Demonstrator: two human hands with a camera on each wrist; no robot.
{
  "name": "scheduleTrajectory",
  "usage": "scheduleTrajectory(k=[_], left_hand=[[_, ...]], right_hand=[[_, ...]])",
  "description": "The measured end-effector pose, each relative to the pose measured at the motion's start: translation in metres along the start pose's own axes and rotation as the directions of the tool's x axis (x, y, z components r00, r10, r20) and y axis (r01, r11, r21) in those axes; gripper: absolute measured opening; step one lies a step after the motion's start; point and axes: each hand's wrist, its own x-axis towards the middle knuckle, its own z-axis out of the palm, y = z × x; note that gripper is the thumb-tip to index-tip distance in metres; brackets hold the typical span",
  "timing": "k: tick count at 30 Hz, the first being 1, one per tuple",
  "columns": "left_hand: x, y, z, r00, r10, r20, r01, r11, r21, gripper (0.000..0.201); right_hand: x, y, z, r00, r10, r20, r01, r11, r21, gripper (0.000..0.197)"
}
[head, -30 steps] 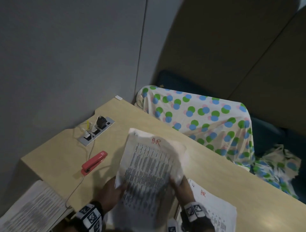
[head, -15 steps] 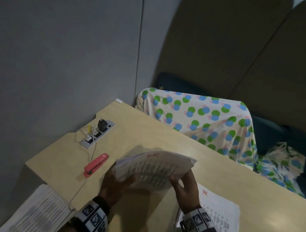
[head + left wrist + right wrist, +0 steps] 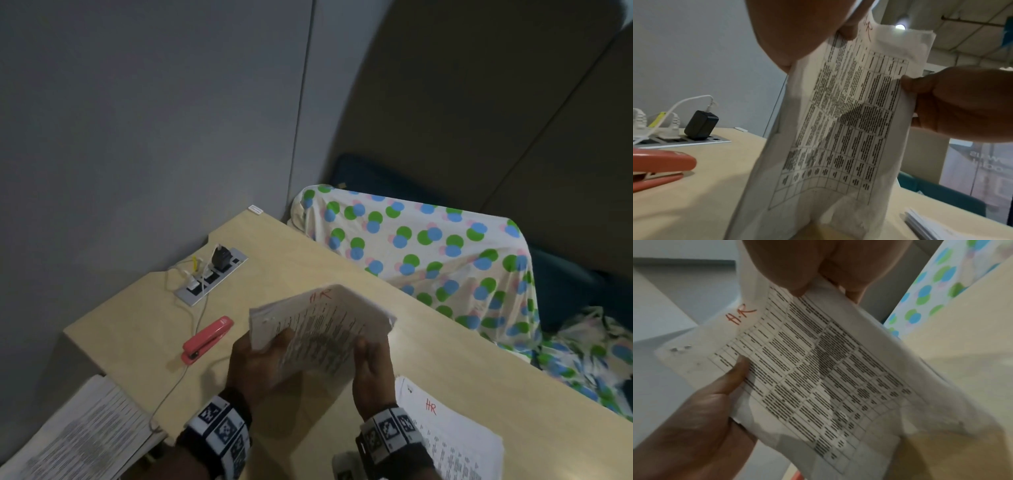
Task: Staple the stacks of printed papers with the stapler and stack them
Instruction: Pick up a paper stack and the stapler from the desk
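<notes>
Both hands are up off the desk holding one sheaf of printed papers (image 3: 318, 329) between them. The left hand (image 3: 255, 368) pinches the left edge, thumb on the printed face and fingers behind; the right hand (image 3: 371, 371) pinches the right edge the same way. The sheets are thin and a bit crumpled, bowed into a curve, covered in a black grid table with "H.R" in red pen at the top. A few small puncture marks show in the top left corner.

The stapler (image 3: 207, 339) lies flat on the desk to the left of the hands, coral red plastic, long and rounded. A thin white cable (image 3: 178, 383) runs just past it up to a grey metal socket strip (image 3: 212, 275) set into the desktop, with a black adapter (image 3: 221, 258) plugged in.

The desk (image 3: 291, 267) is pale wood laminate, smooth. At the near right lies another printed stack (image 3: 455, 442), also marked in red. A third stack of printed sheets (image 3: 78, 435) sits off the near left corner. Beyond the far edge is a cloth (image 3: 428, 253) with green, blue and pink dots draped over something.
</notes>
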Motion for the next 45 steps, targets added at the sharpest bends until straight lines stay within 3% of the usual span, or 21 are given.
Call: scheduleTrajectory(k=[3, 7, 10, 12, 15, 16, 17, 18, 19, 20, 23, 28, 32, 38, 39, 42, 43, 45], left_hand=[[0.0, -0.005, -0.001, 0.999, -0.039, 0.021, 0.04, 0.999, -0.01, 0.026], [0.007, -0.003, -0.007, 0.996, -0.043, -0.083, 0.051, 0.994, 0.093, 0.011], [0.017, -0.002, -0.017, 0.997, -0.061, -0.044, 0.067, 0.984, 0.165, 0.016], [0.026, 0.0, -0.022, 0.991, -0.136, -0.015, 0.136, 0.976, 0.172, 0.016], [0.048, -0.024, -0.048, 0.991, -0.133, -0.006, 0.131, 0.968, 0.213, 0.033], [0.057, -0.036, -0.061, 0.988, -0.14, -0.058, 0.152, 0.926, 0.347, 0.041], [0.066, -0.05, -0.076, 0.982, -0.152, -0.112, 0.188, 0.8, 0.569, 0.043], [0.07, -0.062, -0.091, 0.968, -0.176, -0.176, 0.247, 0.572, 0.782, 0.042], [0.071, -0.074, -0.105, 0.952, -0.2, -0.232, 0.292, 0.367, 0.883, 0.045], [0.069, -0.08, -0.115, 0.935, -0.234, -0.267, 0.322, 0.244, 0.915, 0.049], [0.061, -0.097, -0.134, 0.936, -0.239, -0.258, 0.297, 0.146, 0.944, 0.039], [0.057, -0.108, -0.128, 0.959, -0.159, -0.233, 0.257, 0.152, 0.954, 0.021], [0.054, -0.108, -0.123, 0.98, -0.139, -0.142, 0.164, 0.154, 0.974, 0.024], [0.045, -0.098, -0.1, 0.964, -0.192, -0.182, 0.214, 0.165, 0.963, 0.015], [0.042, -0.093, -0.093, 0.961, -0.213, -0.177, 0.214, 0.166, 0.963, 0.013], [0.03, -0.088, -0.064, 0.973, -0.213, -0.088, 0.135, 0.213, 0.968, 0.019], [0.024, -0.084, -0.05, 0.984, -0.167, -0.057, 0.101, 0.272, 0.957, 0.019], [0.015, -0.077, -0.017, 0.994, -0.105, -0.024, 0.068, 0.439, 0.896, 0.022]], right_hand=[[-0.003, 0.005, 0.001, 0.998, 0.054, 0.036, -0.052, 0.997, -0.065, 0.036], [0.005, 0.001, 0.001, 0.999, 0.031, -0.036, -0.036, 0.988, -0.148, 0.021], [0.009, -0.003, -0.001, 0.998, -0.014, -0.054, 0.004, 0.983, -0.186, 0.004], [0.008, 0.001, -0.002, 0.999, -0.014, -0.045, 0.003, 0.975, -0.224, 0.003], [0.008, 0.014, -0.004, 0.994, 0.04, -0.099, -0.065, 0.962, -0.267, 0.011], [0.008, 0.019, -0.006, 0.991, 0.06, -0.122, -0.091, 0.958, -0.27, 0.012], [0.008, 0.025, -0.009, 0.986, 0.081, -0.143, -0.118, 0.954, -0.275, 0.013], [0.008, 0.03, -0.012, 0.981, 0.115, -0.156, -0.156, 0.944, -0.289, 0.013], [0.006, 0.037, -0.015, 0.973, 0.157, -0.168, -0.203, 0.93, -0.306, 0.014], [0.004, 0.045, -0.016, 0.964, 0.202, -0.173, -0.249, 0.913, -0.324, 0.015], [-0.005, 0.072, -0.011, 0.919, 0.351, -0.181, -0.394, 0.85, -0.35, 0.022], [-0.012, 0.106, -0.002, 0.801, 0.582, -0.138, -0.583, 0.709, -0.396, 0.024], [-0.015, 0.113, -0.002, 0.792, 0.608, -0.052, -0.57, 0.706, -0.42, 0.033], [-0.015, 0.134, -0.01, 0.728, 0.684, 0.051, -0.535, 0.613, -0.581, 0.053], [-0.016, 0.133, -0.009, 0.742, 0.668, 0.045, -0.512, 0.609, -0.606, 0.056], [-0.017, 0.115, -0.005, 0.87, 0.491, 0.051, -0.347, 0.682, -0.644, 0.066], [-0.015, 0.107, -0.003, 0.885, 0.459, 0.083, -0.316, 0.721, -0.617, 0.067], [-0.009, 0.08, 0.004, 0.84, 0.509, 0.19, -0.376, 0.797, -0.473, 0.075]])
